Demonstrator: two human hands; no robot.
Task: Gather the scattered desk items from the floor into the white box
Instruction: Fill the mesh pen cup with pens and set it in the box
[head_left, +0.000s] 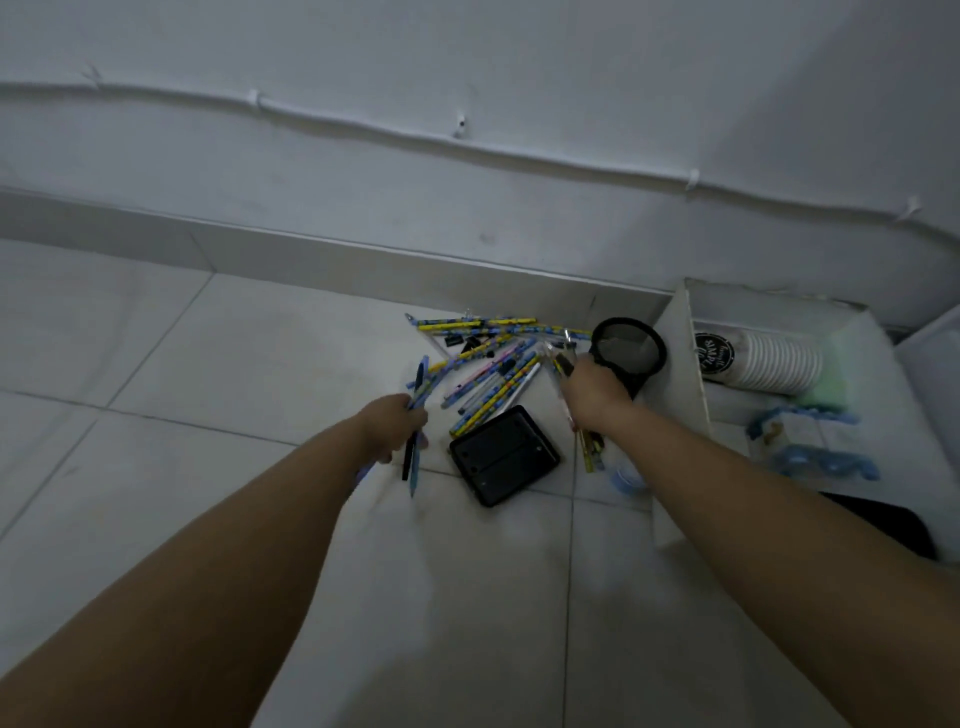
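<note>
Here the left hand (393, 423) was closed around a small bundle of pens (415, 415), their ends sticking out past both sides of the fist. The right hand (592, 392) gripped several pencils (589, 447) and touched the black magnifying glass (628, 351). Between the two hands lay the scattered pens and pencils (493, 358) and a black case (503, 455). Just right of the right hand stood the white box (680, 364), holding stacked paper cups (769, 361).
</note>
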